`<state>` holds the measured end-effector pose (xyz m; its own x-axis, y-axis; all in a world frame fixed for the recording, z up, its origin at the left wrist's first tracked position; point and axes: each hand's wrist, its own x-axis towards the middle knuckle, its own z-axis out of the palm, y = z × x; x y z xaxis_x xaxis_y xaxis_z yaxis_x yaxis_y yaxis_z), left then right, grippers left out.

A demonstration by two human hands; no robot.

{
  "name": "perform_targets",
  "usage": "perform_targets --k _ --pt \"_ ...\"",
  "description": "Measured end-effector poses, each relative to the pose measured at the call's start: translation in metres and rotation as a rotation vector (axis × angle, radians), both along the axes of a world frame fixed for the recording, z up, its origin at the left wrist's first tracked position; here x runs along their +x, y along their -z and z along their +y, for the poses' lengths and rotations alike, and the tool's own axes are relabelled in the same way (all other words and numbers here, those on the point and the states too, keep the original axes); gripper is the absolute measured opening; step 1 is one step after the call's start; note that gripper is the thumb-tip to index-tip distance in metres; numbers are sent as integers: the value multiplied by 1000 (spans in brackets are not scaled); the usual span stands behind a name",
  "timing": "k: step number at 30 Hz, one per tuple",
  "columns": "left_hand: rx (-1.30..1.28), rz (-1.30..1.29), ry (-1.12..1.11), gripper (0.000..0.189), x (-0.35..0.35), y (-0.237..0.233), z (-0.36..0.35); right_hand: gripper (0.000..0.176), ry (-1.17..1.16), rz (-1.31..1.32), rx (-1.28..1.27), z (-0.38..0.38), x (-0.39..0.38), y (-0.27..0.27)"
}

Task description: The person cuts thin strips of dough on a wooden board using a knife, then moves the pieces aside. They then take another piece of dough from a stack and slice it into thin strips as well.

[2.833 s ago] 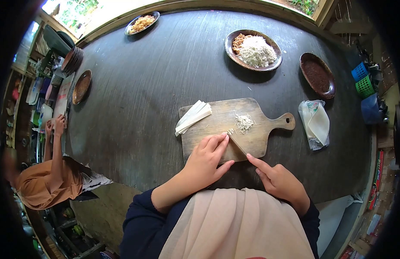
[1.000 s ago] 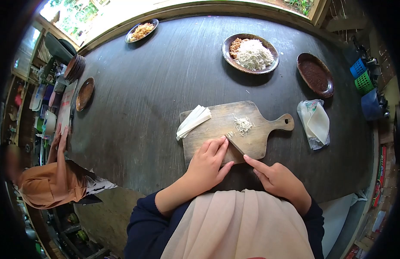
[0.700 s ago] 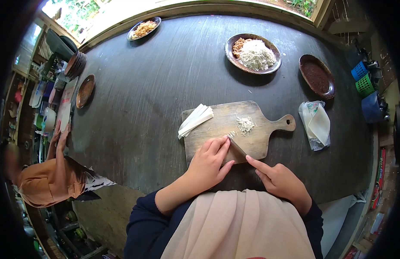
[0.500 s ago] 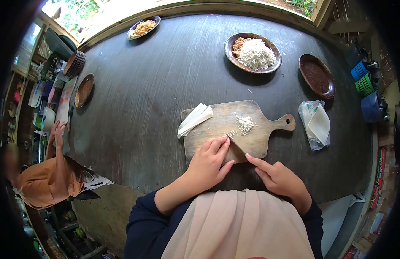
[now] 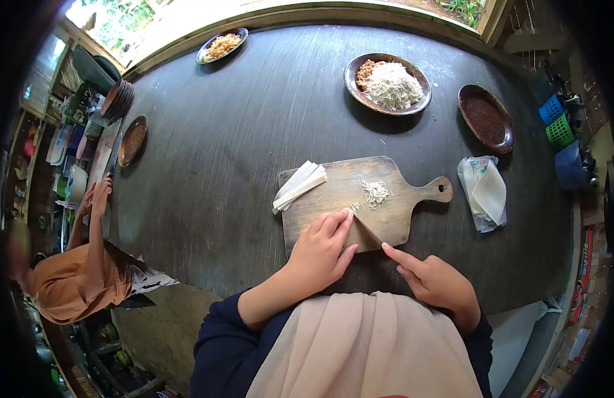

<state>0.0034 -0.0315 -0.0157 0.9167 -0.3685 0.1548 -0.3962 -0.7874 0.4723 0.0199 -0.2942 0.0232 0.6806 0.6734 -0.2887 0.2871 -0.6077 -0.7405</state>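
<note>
Hands apart: left hand (image 5: 318,249) flat on cutting board (image 5: 340,189), right hand (image 5: 434,282) clamped on knife (image 5: 368,230), blade slanting away-left, tip at left fingertips (image 5: 347,216).

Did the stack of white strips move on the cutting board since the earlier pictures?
No. The white strips stay at the far left corner of the cutting board.

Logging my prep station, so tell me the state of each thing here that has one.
left hand, flat, pressing on the cutting board
right hand, closed on the knife
knife, held, blade over the board
white strips, stacked, uncut
shreds, cut, in a loose pile
bowl, heaped full
</note>
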Motion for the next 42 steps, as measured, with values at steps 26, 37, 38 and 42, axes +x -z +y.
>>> perform_targets --k 26,37,38,42 --pt "-17 3 -1 59 0 -1 0 49 99 -36 50 19 -1 4" --pt "-57 21 -2 58 2 -2 2 51 98 -102 87 13 0 6" --pt "-56 23 -2 58 1 -2 2 51 80 -91 64 13 0 6" --pt "-43 10 -4 59 1 -2 3 51 65 -70 43 13 0 6"
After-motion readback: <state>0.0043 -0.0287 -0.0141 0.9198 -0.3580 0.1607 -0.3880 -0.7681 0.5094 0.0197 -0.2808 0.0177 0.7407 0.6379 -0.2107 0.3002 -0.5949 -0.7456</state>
